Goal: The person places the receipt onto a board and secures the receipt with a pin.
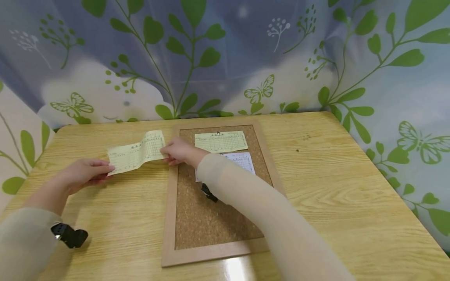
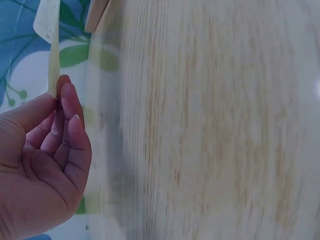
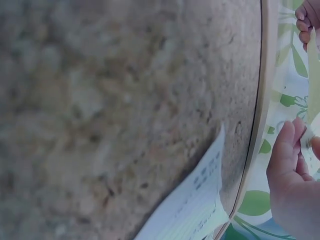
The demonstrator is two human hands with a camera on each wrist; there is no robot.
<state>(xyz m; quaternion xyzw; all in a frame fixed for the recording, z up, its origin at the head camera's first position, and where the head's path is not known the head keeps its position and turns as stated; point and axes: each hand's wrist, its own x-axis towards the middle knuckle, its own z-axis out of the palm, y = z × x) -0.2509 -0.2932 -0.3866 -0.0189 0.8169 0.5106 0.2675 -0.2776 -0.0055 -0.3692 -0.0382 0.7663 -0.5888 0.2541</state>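
A yellow printed form slip (image 1: 135,154) is stretched between both hands, above the table left of the corkboard. My left hand (image 1: 86,173) pinches its lower left corner between thumb and fingers; the left wrist view shows the slip (image 2: 54,65) edge-on above the fingertips. On the slip's right end my right hand (image 1: 181,151) has a pinch grip, over the corkboard's left frame edge. The paper bulges near its right half. In the right wrist view the right hand (image 3: 295,175) holds the paper at the far right.
A wood-framed corkboard (image 1: 211,226) lies on the wooden table (image 1: 334,187). Another yellow slip (image 1: 221,141) is pinned at its top. Below that a white slip (image 1: 240,160) is partly hidden by the right arm. A leaf-patterned curtain (image 1: 225,58) stands behind the table.
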